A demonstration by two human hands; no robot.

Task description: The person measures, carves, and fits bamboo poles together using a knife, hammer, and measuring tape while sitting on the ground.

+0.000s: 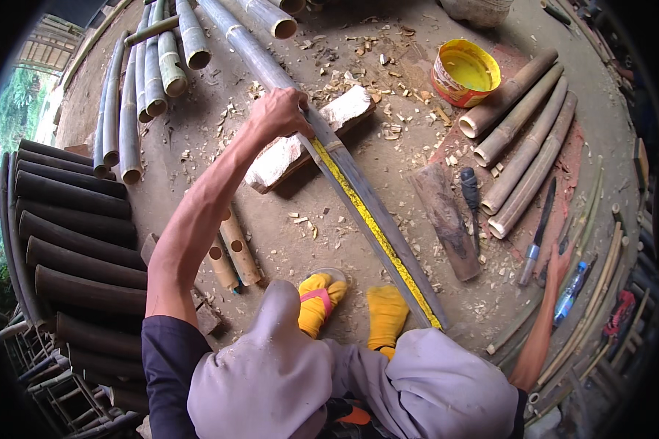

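Observation:
A long grey bamboo pole (388,219) slants from the far side down toward my knees, resting across a pale, rough-hewn wooden block (348,110). Along its near half runs a narrow yellow strip (373,228) speckled with dark marks; I cannot make out whether it is a measuring tape. My left hand (278,113) is closed round the pole beside the block, at the strip's far end. Out at the right, my right hand (559,260) has its fingers stretched out and appears to hold nothing. Closest to it lies a long dark-bladed knife (540,230) with a metal handle.
Several cut bamboo lengths (523,139) lie at the right, near a yellow bucket (465,73). A dark-handled tool (471,194) lies beside a brown wood piece (447,219). A plastic bottle (570,293) is at far right. Dark bamboo slats (88,249) stand left; chips litter the floor.

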